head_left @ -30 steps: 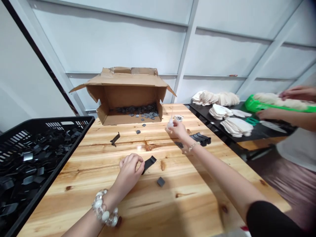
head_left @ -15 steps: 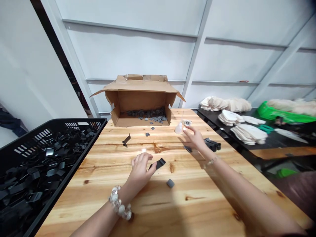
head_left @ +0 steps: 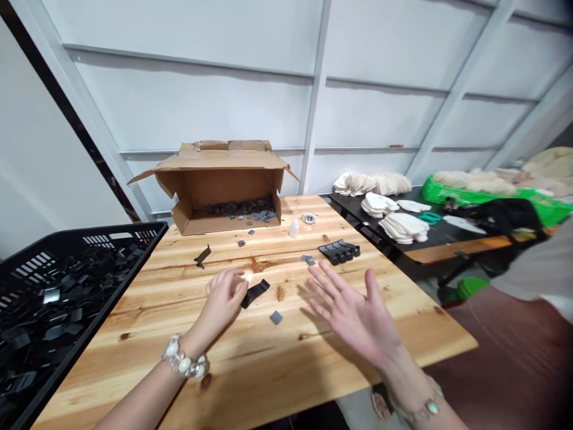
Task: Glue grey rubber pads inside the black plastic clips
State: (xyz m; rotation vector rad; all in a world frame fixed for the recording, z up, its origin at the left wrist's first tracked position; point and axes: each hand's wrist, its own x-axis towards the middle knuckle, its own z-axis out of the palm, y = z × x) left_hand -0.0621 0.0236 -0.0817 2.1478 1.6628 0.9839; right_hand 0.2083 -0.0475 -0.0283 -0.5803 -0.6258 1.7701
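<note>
At frame centre, the left hand (head_left: 222,297) pinches a black clip (head_left: 255,292) on the table (head_left: 286,364) while the right hand (head_left: 353,310) hovers with fingers spread, empty; next it probably needs the grey square (head_left: 276,318).

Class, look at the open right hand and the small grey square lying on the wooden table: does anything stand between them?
Nothing visible does. The right hand hovers open, and only bare table separates it from the grey square. The black clip in the left hand lies off to the side.
</note>
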